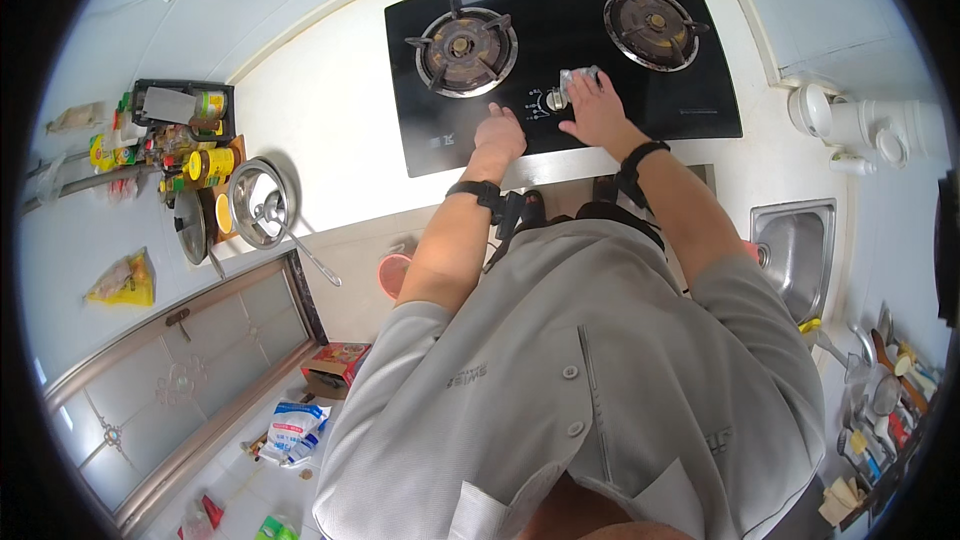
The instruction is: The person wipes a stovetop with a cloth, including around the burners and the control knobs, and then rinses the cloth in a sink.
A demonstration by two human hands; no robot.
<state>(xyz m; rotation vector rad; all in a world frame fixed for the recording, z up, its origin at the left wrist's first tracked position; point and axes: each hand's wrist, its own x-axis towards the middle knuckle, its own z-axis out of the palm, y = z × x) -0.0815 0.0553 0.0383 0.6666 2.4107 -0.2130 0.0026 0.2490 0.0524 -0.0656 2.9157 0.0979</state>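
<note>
A black glass two-burner gas hob (555, 30) is set into the white counter before me. My right hand (598, 112) lies palm down on the hob's middle, its fingers over a crumpled greyish wipe or cloth (576, 76). Just left of these fingers is a pale control knob (555, 100) with printed markings around it. My left hand (501, 133) is over the hob's front left part, below the left burner (461, 49). Its fingers are partly bent, and nothing shows in them. The right burner (654, 22) lies beyond my right hand.
At the left, a steel bowl (240, 199) holding a ladle (296, 238) stands near the counter's edge, beside sauce bottles and jars (210, 163). A steel sink (799, 270) is on the right. Hanging utensils (885, 397) line the right wall. A pink bin (393, 274) stands below.
</note>
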